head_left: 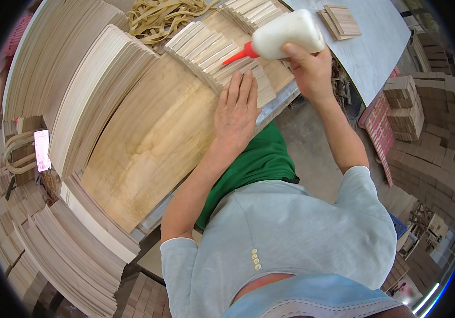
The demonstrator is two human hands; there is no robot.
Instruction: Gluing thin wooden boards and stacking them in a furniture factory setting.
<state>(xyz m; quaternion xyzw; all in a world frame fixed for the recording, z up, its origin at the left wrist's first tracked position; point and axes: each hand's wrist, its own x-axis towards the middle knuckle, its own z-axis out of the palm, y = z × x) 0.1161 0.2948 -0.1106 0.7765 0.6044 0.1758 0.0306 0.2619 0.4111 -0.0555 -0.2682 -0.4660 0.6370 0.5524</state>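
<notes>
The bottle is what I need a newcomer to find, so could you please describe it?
Start at the big board and go up and right to the wood strips under the left hand. Above that hand in the picture, the right hand holds the bottle, tip pointing left and slightly down. Unlike the pale strips, it has a plump white body and red tip.

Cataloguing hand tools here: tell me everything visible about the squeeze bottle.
The squeeze bottle has a smooth white body, apparently plastic, with rounded shoulders and a long, tapered red nozzle. It is tipped well over, base to the picture's right, nozzle pointing left and slightly toward the wearer, above the overlapping wood strips. The right hand grips the body near its base, thumb showing; the other fingers are mostly hidden. Whether the tip touches wood, and the fill level, can't be told.
</notes>
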